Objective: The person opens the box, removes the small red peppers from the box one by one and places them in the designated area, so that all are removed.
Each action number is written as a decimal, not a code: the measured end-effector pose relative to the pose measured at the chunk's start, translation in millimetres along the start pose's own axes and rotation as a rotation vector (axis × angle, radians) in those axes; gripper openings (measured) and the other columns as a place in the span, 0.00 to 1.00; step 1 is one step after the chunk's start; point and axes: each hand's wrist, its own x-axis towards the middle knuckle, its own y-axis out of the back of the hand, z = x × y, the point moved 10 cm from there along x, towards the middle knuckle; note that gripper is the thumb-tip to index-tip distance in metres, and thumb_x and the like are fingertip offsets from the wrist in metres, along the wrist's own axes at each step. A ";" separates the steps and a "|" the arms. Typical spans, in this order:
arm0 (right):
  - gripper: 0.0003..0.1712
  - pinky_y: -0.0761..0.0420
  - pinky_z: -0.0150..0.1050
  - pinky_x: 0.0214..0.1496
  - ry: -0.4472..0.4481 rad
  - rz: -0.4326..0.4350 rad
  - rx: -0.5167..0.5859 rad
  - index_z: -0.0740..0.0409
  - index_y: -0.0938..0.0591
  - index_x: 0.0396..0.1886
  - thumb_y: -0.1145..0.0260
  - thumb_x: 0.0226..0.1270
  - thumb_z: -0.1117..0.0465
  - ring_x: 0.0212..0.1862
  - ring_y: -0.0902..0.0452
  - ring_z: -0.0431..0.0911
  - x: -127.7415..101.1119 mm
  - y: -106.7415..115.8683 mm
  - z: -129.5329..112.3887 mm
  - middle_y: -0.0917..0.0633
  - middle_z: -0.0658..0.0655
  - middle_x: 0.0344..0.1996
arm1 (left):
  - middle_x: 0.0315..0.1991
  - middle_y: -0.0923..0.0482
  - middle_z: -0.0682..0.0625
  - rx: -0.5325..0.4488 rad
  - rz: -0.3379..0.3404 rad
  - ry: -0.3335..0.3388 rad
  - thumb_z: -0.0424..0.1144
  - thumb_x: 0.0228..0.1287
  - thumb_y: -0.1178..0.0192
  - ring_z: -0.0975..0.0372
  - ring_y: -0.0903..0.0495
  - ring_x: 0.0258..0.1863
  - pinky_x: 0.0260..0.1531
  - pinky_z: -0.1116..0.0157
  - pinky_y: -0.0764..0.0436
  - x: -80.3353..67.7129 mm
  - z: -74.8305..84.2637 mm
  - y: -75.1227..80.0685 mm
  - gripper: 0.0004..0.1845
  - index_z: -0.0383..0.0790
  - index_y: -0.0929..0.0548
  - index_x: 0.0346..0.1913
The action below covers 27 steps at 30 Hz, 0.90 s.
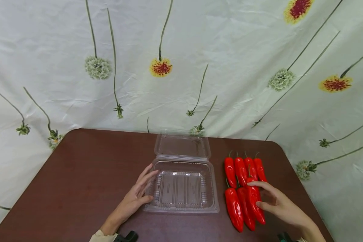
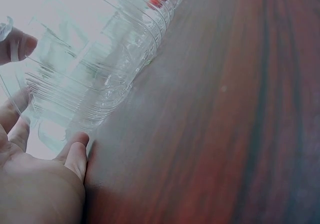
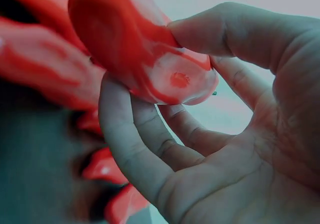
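Observation:
In the head view, my right hand (image 1: 279, 203) pinches a glossy red chili pepper (image 1: 254, 196) between thumb and fingers. The right wrist view shows the thumb on one side of this pepper (image 3: 125, 38) and the fingers curled on the other. A clear plastic clamshell container (image 1: 181, 209) lies with its lid (image 1: 182, 148) folded back. My left hand (image 1: 133, 200) rests along the container's left side, fingers extended and thumb by the front left corner. The left wrist view has those fingers at the ribbed clear wall (image 2: 75, 88).
Several more red peppers (image 1: 234, 210) lie in two rows on the right of the dark brown table (image 1: 93, 174), stems pointing away. Behind the table hangs a white floral cloth (image 1: 139, 84), which also drapes down the right side.

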 end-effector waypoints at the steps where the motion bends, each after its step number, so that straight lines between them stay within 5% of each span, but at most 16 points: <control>1: 0.32 0.17 0.37 0.49 0.003 0.004 -0.009 0.56 0.32 0.70 0.34 0.69 0.62 0.56 0.24 0.35 -1.6 0.9 2.3 0.27 0.58 0.63 | 0.80 0.73 0.37 -0.001 0.001 0.001 0.20 0.65 0.45 0.76 0.46 0.75 0.69 0.81 0.45 0.1 0.0 0.2 0.38 0.26 0.47 0.76; 11: 0.32 0.19 0.33 0.48 -0.014 0.022 0.016 0.57 0.31 0.70 0.33 0.68 0.62 0.54 0.22 0.33 -16.1 4.1 25.7 0.28 0.28 0.63 | 0.81 0.73 0.37 -0.003 0.005 0.005 0.19 0.63 0.45 0.75 0.46 0.75 0.69 0.81 0.45 1.1 -1.2 1.4 0.39 0.27 0.46 0.76; 27: 0.31 0.16 0.38 0.42 -0.006 -0.057 0.183 0.65 0.34 0.71 0.37 0.70 0.68 0.49 0.18 0.39 -21.6 -11.9 50.4 0.27 0.28 0.59 | 0.80 0.75 0.37 -0.016 -0.010 -0.003 0.20 0.65 0.46 0.75 0.47 0.76 0.69 0.81 0.46 -0.4 0.6 -1.1 0.38 0.26 0.48 0.77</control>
